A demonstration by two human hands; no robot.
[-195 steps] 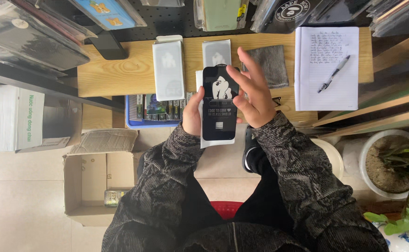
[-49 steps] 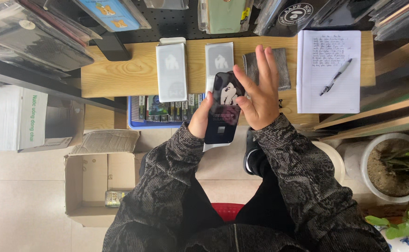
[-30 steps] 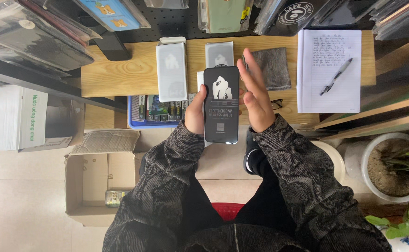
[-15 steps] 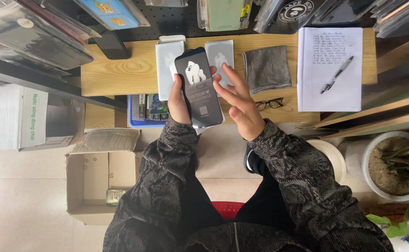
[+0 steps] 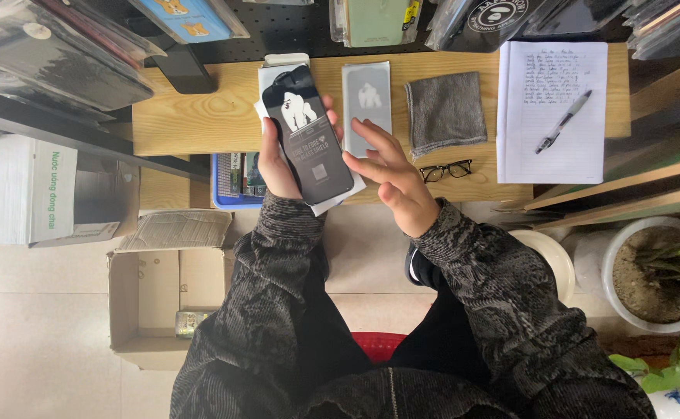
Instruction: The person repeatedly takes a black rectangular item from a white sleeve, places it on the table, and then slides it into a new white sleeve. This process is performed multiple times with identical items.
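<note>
- A flat black package with a white animal figure and a white label patch on its face, tilted, held in the left hand over the near edge of the wooden shelf.
- A white flat package lying on the shelf, mostly hidden behind the black one.
- A grey flat package with a white animal figure, upright on the shelf just beside it, above the open right hand.
- A white carton with green print, at the far left.
- An open brown cardboard box on the floor.
- Clear-wrapped packages hanging along the top, one blue, one pale green.
</note>
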